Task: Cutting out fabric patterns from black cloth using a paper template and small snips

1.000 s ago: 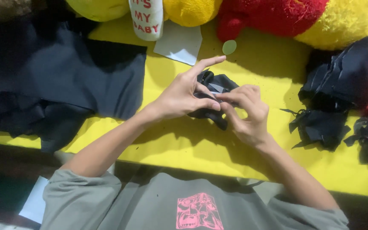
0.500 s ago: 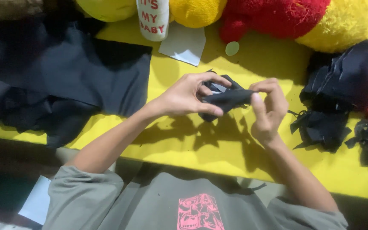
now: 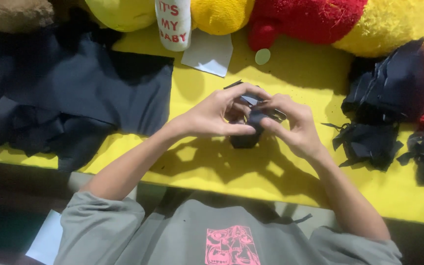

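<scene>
Two hands pinch a dark cloth scrap

Left hand [image 3: 217, 115] and right hand [image 3: 293, 125] squeeze the scrap [image 3: 251, 128] mid-desk [image 3: 212, 167]; bare yellow room toward the near edge

Surface: yellow table [image 3: 295, 172].
Left of the grip: spread dark cloth [image 3: 74, 98].
Right of the grip: heap of dark scraps [image 3: 384, 98].
Beyond the grip: white paper [image 3: 208, 53], green disc [image 3: 262, 56], white bottle [image 3: 173, 22], plush toys [image 3: 320, 19].

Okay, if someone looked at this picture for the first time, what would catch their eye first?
Probably the left hand and right hand pinching a small dark fabric piece together over the bright yellow table. Next, the red and yellow plush toys along the far edge.
</scene>
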